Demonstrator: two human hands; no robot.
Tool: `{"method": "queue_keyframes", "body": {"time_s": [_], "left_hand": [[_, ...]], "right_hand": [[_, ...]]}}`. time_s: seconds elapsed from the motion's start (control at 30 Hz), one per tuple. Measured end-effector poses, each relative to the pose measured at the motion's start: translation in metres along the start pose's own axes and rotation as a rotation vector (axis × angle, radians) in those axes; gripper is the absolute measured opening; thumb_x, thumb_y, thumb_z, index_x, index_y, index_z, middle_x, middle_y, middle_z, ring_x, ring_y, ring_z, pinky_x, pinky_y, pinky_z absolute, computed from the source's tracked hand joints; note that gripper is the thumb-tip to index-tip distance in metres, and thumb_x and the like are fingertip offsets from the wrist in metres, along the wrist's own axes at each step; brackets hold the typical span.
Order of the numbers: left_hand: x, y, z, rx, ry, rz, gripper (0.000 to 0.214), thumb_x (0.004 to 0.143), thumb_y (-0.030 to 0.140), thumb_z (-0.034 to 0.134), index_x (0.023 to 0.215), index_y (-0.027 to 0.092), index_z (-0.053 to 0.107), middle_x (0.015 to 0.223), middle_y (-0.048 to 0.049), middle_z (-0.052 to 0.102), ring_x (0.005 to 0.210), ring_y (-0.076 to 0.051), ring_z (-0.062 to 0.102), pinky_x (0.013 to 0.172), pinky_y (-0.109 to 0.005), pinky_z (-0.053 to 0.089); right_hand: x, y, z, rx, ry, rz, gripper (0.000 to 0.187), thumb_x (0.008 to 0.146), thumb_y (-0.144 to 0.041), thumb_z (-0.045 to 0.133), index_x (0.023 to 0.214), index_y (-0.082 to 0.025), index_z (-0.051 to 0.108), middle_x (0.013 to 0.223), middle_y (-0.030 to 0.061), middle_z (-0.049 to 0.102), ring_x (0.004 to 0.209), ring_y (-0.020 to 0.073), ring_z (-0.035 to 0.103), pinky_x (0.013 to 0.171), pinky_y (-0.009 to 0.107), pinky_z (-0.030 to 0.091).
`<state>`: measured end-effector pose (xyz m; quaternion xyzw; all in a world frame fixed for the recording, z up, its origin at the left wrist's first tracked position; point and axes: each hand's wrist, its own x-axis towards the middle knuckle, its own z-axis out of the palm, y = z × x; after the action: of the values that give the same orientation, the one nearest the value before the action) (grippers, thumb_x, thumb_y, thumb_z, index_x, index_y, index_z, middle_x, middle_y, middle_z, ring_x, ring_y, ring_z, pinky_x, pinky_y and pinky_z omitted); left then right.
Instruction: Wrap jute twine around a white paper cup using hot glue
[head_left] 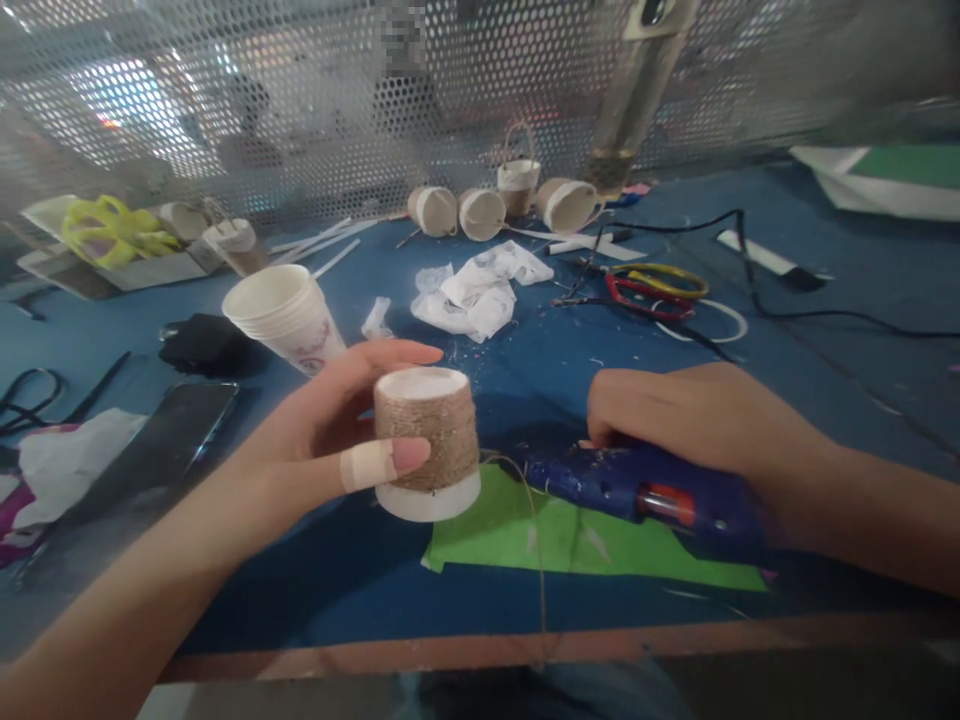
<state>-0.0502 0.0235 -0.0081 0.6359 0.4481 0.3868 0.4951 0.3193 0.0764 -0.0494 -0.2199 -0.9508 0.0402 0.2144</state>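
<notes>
My left hand (322,440), a bandage round its thumb, is closed on an upside-down paper cup (450,425). Brown twine is wound round most of the cup, leaving a white band at its lower rim. From the cup's right side a loose strand of twine (541,560) hangs down over the table edge. My right hand (675,415) is curled over a blue hot glue gun (607,480), gripping it; most of its fingers are hidden. The gun's nozzle points left, close to the cup. Beneath both lies a green sheet (495,540).
Stacked white paper cups (281,310) stand beyond my left hand. Crumpled white plastic (480,290), scissors (652,290) and a black cable (757,290) lie farther back. Several twine-wrapped cups (484,212) line the perforated metal screen (315,130). At left lies a phone (150,460).
</notes>
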Motion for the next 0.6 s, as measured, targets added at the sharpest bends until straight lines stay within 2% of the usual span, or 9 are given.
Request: {"method": "queue_keyframes", "body": {"time_s": [0.1, 0.13, 0.23, 0.27, 0.37, 0.43, 0.5, 0.6], "left_hand": [[0.001, 0.001, 0.000, -0.005, -0.049, -0.022, 0.039, 0.099, 0.038, 0.103, 0.135, 0.046, 0.093, 0.133, 0.0000, 0.094, 0.118, -0.028, 0.093, 0.091, -0.024, 0.077], [0.002, 0.000, 0.000, 0.006, -0.065, -0.011, 0.038, 0.099, 0.037, 0.103, 0.134, 0.046, 0.093, 0.133, 0.0000, 0.094, 0.118, -0.028, 0.093, 0.092, -0.025, 0.077], [0.003, -0.003, -0.002, 0.099, -0.087, 0.044, 0.038, 0.100, 0.031, 0.101, 0.135, 0.045, 0.092, 0.139, -0.0001, 0.092, 0.123, -0.028, 0.092, 0.100, -0.029, 0.076], [0.002, -0.004, -0.003, 0.144, -0.093, 0.061, 0.039, 0.101, 0.030, 0.100, 0.136, 0.044, 0.091, 0.144, -0.0002, 0.091, 0.126, -0.028, 0.091, 0.102, -0.029, 0.075], [0.001, -0.004, -0.005, 0.277, -0.116, 0.094, 0.041, 0.105, 0.030, 0.096, 0.143, 0.042, 0.086, 0.156, -0.0022, 0.086, 0.134, -0.029, 0.088, 0.109, -0.030, 0.073], [0.000, -0.004, -0.006, 0.338, -0.130, 0.124, 0.042, 0.105, 0.031, 0.096, 0.143, 0.040, 0.084, 0.157, -0.0035, 0.085, 0.138, -0.029, 0.086, 0.114, -0.031, 0.071], [-0.001, -0.003, -0.004, 0.373, -0.128, 0.133, 0.040, 0.102, 0.032, 0.099, 0.139, 0.037, 0.083, 0.156, -0.0041, 0.084, 0.140, -0.029, 0.085, 0.117, -0.031, 0.070], [-0.002, -0.001, 0.001, 0.357, -0.095, 0.094, 0.036, 0.103, 0.037, 0.099, 0.134, 0.033, 0.083, 0.153, -0.0033, 0.085, 0.134, -0.027, 0.086, 0.111, -0.029, 0.070]], "right_hand": [[0.003, -0.001, -0.001, -0.014, 0.116, 0.003, 0.014, 0.102, -0.029, 0.059, 0.104, -0.032, 0.046, 0.093, -0.0049, 0.066, 0.057, 0.0171, 0.050, 0.057, 0.036, 0.026], [0.003, -0.001, -0.002, -0.011, 0.115, 0.009, 0.013, 0.103, -0.030, 0.059, 0.103, -0.032, 0.046, 0.092, -0.0053, 0.066, 0.056, 0.0170, 0.049, 0.057, 0.036, 0.026], [0.004, -0.003, -0.004, 0.005, -0.001, 0.002, 0.012, 0.106, -0.032, 0.061, 0.105, -0.032, 0.049, 0.094, -0.0061, 0.067, 0.058, 0.0170, 0.055, 0.055, 0.036, 0.028], [0.003, -0.004, -0.003, 0.004, -0.005, -0.010, 0.012, 0.105, -0.030, 0.060, 0.106, -0.033, 0.049, 0.094, -0.0062, 0.066, 0.059, 0.0171, 0.056, 0.055, 0.035, 0.028], [0.002, -0.004, 0.002, -0.016, 0.086, -0.030, 0.019, 0.096, -0.024, 0.060, 0.105, -0.033, 0.045, 0.090, -0.0060, 0.063, 0.056, 0.0179, 0.047, 0.055, 0.035, 0.025], [0.002, -0.004, 0.006, -0.015, 0.082, -0.032, 0.023, 0.092, -0.023, 0.061, 0.104, -0.033, 0.044, 0.088, -0.0058, 0.061, 0.056, 0.0185, 0.044, 0.057, 0.035, 0.024], [0.003, -0.005, 0.006, 0.000, 0.070, -0.023, 0.022, 0.094, -0.025, 0.062, 0.103, -0.033, 0.044, 0.086, -0.0060, 0.059, 0.056, 0.0189, 0.044, 0.058, 0.035, 0.022], [0.004, -0.011, 0.002, -0.002, 0.034, 0.031, 0.019, 0.099, -0.025, 0.060, 0.102, -0.033, 0.044, 0.085, -0.0056, 0.058, 0.058, 0.0198, 0.046, 0.060, 0.036, 0.025]]}}
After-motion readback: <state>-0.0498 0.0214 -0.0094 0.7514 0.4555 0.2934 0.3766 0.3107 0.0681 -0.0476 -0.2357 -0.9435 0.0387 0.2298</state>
